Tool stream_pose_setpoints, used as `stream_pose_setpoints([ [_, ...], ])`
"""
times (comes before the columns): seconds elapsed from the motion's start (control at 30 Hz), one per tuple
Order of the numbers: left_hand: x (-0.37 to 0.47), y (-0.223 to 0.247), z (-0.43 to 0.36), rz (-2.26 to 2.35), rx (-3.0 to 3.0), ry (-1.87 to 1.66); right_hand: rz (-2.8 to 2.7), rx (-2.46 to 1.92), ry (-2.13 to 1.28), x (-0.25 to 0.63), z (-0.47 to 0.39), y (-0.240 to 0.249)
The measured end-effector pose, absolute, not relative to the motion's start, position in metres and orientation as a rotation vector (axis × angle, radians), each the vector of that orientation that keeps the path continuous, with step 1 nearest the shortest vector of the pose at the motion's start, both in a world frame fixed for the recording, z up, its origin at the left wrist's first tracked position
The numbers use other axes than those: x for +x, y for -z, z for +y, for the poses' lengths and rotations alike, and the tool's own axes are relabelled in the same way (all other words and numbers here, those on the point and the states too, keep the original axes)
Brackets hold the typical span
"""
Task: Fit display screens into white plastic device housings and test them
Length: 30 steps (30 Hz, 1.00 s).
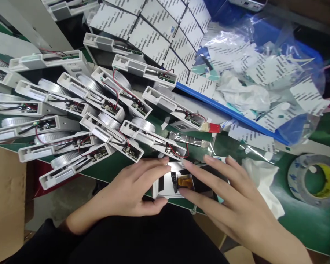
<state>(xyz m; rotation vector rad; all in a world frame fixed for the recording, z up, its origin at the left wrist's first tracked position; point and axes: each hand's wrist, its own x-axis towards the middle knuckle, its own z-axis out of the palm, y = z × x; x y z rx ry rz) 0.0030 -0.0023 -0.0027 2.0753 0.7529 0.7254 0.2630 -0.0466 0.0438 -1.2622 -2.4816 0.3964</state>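
A small white-framed panel (167,182) with a silvery back, black strips and an orange ribbon cable (185,182) lies at the green table's near edge. My left hand (141,187) grips its left end, thumb on the near side and fingers on the far side. Over the right end, my right hand (228,194) has its fingers spread, the lower fingertip by the ribbon cable. Whether that fingertip touches the panel I cannot tell. A dark part beneath my right hand is mostly hidden.
Several white housings (154,141) with circuit boards and red wires stand at the left. A blue tray (225,113) holds printed liner sheets and clear plastic. At the right lie a tape roll (315,179) and a white cloth (266,187). A red-tipped item (214,128) lies before the tray.
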Motion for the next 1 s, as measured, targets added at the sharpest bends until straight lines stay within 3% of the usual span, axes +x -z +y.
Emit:
stream_pose_setpoints([
  [1.0,0.0034,0.0031,-0.0023,0.764,2.141,-0.717,-2.553,-1.184,-0.437,0.2708,-0.0358,-0.0486],
])
